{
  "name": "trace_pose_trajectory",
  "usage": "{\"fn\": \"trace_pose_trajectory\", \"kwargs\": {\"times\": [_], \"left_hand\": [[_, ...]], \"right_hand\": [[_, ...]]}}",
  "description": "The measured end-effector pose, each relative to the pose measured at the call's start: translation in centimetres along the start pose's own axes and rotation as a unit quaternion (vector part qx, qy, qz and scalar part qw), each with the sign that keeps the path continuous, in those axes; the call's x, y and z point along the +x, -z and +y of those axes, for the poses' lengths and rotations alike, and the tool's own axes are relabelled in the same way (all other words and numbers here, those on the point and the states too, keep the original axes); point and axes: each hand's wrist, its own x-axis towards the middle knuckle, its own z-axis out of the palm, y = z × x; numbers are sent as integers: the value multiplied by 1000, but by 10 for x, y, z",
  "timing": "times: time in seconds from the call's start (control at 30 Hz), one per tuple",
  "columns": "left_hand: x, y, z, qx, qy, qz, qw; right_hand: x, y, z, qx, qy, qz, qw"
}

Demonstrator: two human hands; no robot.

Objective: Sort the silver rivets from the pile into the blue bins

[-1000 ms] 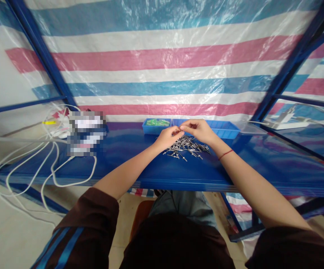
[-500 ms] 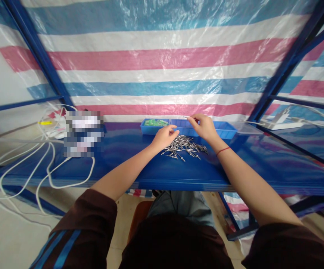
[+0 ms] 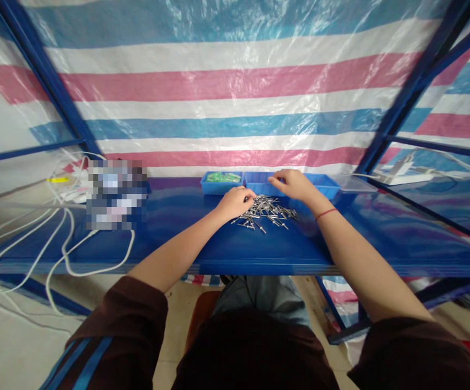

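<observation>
A pile of small metal rivets [image 3: 266, 210] lies on the blue shelf [image 3: 219, 244] in front of me. My left hand [image 3: 235, 201] rests at the pile's left edge, its fingers curled down and pinched among the rivets. My right hand [image 3: 294, 184] hovers over the front edge of a long blue tray [image 3: 323, 187] just behind the pile. Its fingers are bent and held together, pointing left, and what they hold is hidden. The tray's left compartment holds green pieces [image 3: 222, 177]. A red string circles my right wrist.
White cables [image 3: 68, 244] loop over the shelf's left part beside a blurred box [image 3: 115, 195]. Blue frame posts [image 3: 401, 103] rise on both sides, and a striped plastic sheet [image 3: 235, 81] hangs behind. A clear plastic lid [image 3: 357, 184] lies right of the tray.
My hands were joined above the pile. The right one then lifted a rivet over the tray and has now sunk to its front edge. The left went down to the pile.
</observation>
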Motion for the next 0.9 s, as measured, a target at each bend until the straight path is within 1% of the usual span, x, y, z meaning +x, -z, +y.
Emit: {"fn": "trace_pose_trajectory", "kwargs": {"times": [0.03, 0.1, 0.17, 0.23, 0.37, 0.47, 0.53, 0.6, 0.67, 0.73, 0.77, 0.83, 0.9], "left_hand": [[0, 0, 0, 2, 3, -8, 1000], [-1, -1, -1, 3, 11, -22, 1000], [-1, -2, -2, 3, 14, -29, 999], [-1, -3, -3, 5, 12, -32, 999], [-1, -3, -3, 8, -2, -32, 999], [-1, -3, -3, 4, -11, -27, 1000], [-1, -3, -4, 0, -15, -25, 1000], [-1, -3, -4, -5, -17, -18, 1000], [0, -5, -4, -28, -16, 2, 999], [2, -7, -4, -77, -5, 36, 996], [3, -8, -4, -108, 6, 54, 993], [4, -9, -3, -168, 31, 88, 981], [5, -8, -1, -214, 38, 105, 970]], "right_hand": [[-2, 2, 0, 21, 17, -41, 999], [-6, 3, 0, 38, 23, -123, 991], [-6, 1, 3, 16, 15, -177, 984], [-5, -3, 6, -29, 7, -195, 980], [-3, -9, 6, -99, -19, -208, 973], [-4, -9, 2, -114, -36, -225, 967], [-6, -7, 0, -111, -35, -235, 965], [-8, -5, 1, -95, -33, -227, 969], [-9, -3, 2, -47, -32, -186, 981], [-9, -2, 2, 63, -21, -145, 987], [-9, -3, 1, 136, -11, -138, 981], [-8, -4, -4, 276, 8, -147, 950], [-7, -7, -12, 364, 15, -151, 919]]}}
